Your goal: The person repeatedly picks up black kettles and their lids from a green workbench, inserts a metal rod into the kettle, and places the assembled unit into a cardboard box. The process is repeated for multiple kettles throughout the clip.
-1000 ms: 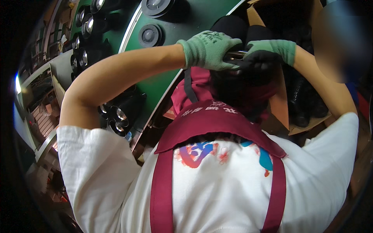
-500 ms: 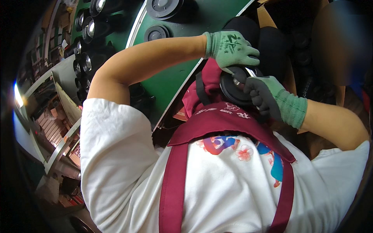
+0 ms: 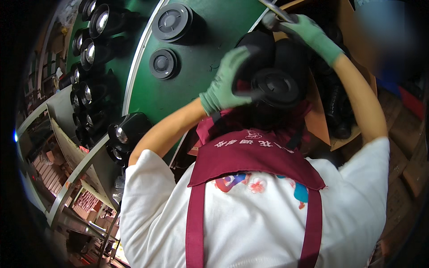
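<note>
My left hand point(image 3: 225, 84), in a green glove with dark-coated fingers, has its thumb and fingers spread apart. It is beside a black round part with a ringed face point(image 3: 278, 87) at my lap; whether the thumb touches its rim I cannot tell. My right hand point(image 3: 308, 35), gloved alike, is raised at the far right, closed around a slim metal tool point(image 3: 280, 12). The tool's outer end runs past the top edge, and its kind does not show.
On the green table point(image 3: 196, 58) stand a large grey-black round part point(image 3: 172, 22) and a smaller one point(image 3: 163, 64). Several black lamp-like housings point(image 3: 102, 21) line the left. An open cardboard box point(image 3: 319, 114) with black parts is on the right.
My right hand has moved up and away from the round part with the metal tool. My left hand has come off the part's top, shifted left and opened.
</note>
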### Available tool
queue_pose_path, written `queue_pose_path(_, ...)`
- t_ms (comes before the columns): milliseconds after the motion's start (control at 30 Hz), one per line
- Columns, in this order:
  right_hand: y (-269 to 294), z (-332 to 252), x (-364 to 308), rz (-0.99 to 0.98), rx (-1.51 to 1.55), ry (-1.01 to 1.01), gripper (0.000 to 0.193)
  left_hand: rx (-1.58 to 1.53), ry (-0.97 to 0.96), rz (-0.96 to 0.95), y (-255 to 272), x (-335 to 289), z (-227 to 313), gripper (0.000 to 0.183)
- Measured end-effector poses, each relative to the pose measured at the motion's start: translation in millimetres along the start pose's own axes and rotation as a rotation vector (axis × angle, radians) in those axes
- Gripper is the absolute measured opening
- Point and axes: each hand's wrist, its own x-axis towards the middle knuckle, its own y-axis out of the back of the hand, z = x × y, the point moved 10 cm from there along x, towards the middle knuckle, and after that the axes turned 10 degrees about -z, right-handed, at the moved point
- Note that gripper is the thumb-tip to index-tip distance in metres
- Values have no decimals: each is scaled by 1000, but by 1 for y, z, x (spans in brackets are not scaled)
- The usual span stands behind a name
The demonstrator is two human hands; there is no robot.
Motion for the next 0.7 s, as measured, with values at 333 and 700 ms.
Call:
queue_pose_path(333,-48,-60,103,534,-419,232,65,-134,-56,68,-65,-4,2,76)
queue_pose_path(700,-151,48,-175,877,477,479,33,-35,-68,150,-68,-5,30,56)
